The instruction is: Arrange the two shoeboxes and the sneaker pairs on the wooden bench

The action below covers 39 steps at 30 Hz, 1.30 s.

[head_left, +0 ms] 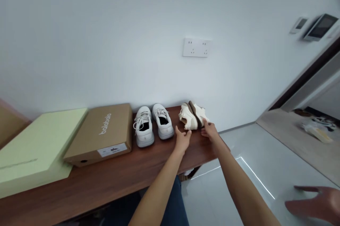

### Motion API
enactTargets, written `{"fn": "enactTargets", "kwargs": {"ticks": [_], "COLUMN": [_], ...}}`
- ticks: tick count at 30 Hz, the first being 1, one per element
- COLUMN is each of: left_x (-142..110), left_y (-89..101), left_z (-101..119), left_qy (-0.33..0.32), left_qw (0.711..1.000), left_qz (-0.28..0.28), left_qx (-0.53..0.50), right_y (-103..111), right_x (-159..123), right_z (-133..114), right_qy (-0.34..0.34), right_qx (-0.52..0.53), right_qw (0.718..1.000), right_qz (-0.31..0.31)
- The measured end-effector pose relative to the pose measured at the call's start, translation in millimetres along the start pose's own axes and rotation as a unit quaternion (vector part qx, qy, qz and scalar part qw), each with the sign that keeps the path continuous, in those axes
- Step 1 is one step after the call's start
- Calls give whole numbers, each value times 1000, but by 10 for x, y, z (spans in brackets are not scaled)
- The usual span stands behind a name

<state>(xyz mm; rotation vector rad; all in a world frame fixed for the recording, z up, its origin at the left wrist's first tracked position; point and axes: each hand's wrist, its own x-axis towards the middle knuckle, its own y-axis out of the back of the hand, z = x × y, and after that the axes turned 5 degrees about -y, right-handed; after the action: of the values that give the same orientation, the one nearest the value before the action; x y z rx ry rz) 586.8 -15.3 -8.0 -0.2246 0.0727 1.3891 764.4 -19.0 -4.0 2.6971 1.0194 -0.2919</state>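
Note:
A pair of cream and tan shoes (pixel 193 116) lies on its side, soles together, at the right end of a dark wooden bench (pixel 119 176). My left hand (pixel 182 139) is open just in front of that pair, fingers reaching its near edge. My right hand (pixel 209 129) touches the pair's right side with its fingertips. Neither hand grips the shoes. A pair of white sneakers (pixel 153 124) stands upright to the left of my left hand.
A brown shoe box (pixel 103 133) and a pale green box lid (pixel 37 146) lie on the bench to the left. A wall socket (pixel 196 47) sits above the shoes. Another person's hand (pixel 316 204) shows at the lower right over the white floor.

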Motion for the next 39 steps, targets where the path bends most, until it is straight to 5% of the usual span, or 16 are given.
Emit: {"fn": "enactTargets", "kwargs": {"ticks": [3,6,9,12,14,18,20,24,27,31,34,37,39], "left_x": [-437,-582,-324,55,201,182,103,-37,-80,-151,-405,-878,-1200], "left_y": [533,1059,1376,1490,1516,1538,1516,1460,1497,1624,1828,2218,2569], "left_z": [-180,-117,164,395,467,446,362,148,76,137,160,70,-22], "left_qy": [-196,-349,-354,-334,-328,-295,-232,-94,-63,-85,-171,-235,-269], "left_qw": [978,886,817,818,831,889,933,960,968,994,974,949,929], "left_qz": [13,185,277,246,244,282,268,173,105,59,71,44,66], "left_qx": [66,244,362,397,377,206,63,-200,-218,-41,131,206,246], "right_y": [1,-357,-999,-1508,-1620,-1446,-1320,-1121,-939,-650,-516,-528,-619], "right_x": [-288,-729,-1137,-1296,-1283,-1230,-1248,-1315,-1350,-1461,-1656,-1982,-2253], "right_z": [41,78,62,24,18,100,166,277,360,486,538,577,620], "right_qy": [124,282,405,391,343,161,61,-68,-107,-70,62,182,214], "right_qx": [-84,-83,-131,-139,-114,13,118,268,231,48,-99,-104,-61], "right_qw": [984,951,904,906,929,987,991,957,958,993,993,976,975], "right_qz": [101,94,-51,-85,-82,9,18,-82,-132,-84,12,55,2]}}
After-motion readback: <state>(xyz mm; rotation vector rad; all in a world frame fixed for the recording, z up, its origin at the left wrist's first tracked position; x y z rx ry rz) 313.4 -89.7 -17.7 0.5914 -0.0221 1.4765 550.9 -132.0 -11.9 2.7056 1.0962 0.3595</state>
